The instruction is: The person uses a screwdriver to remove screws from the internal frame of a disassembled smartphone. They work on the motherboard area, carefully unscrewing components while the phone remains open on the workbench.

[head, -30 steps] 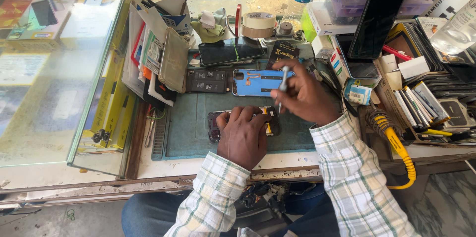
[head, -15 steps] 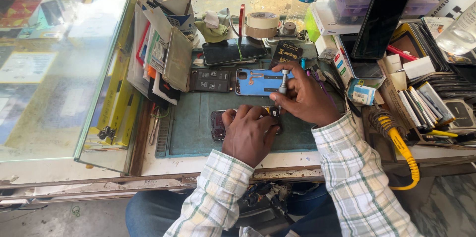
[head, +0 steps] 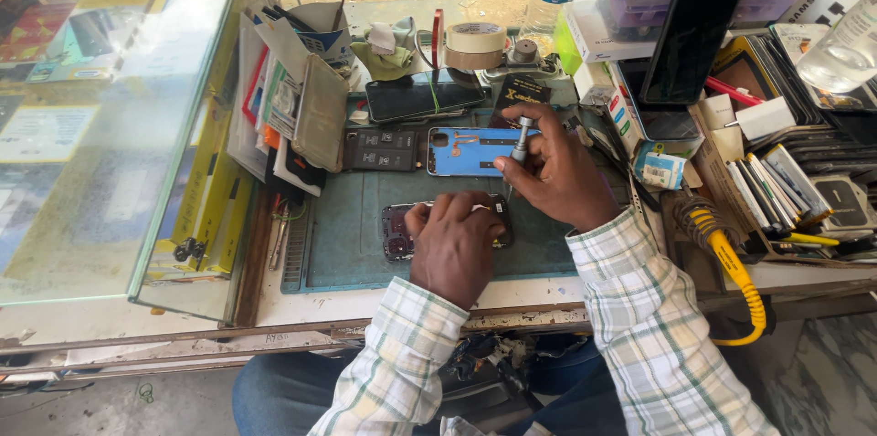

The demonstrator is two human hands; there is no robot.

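A teal rubber work mat [head: 356, 244] is lying on the cluttered bench beside a glass display case [head: 100, 116], and on it the dark opened phone body [head: 397, 231] is being pinned flat under the left hand [head: 457, 240], whose fingers are spreading over it. The right hand [head: 557, 171] is gripping a slim silver screwdriver [head: 521, 139] upright, its tip meeting the phone's upper right corner. Judging by the blue back cover [head: 470, 151] lying apart, the phone is already opened, with screw work remaining.
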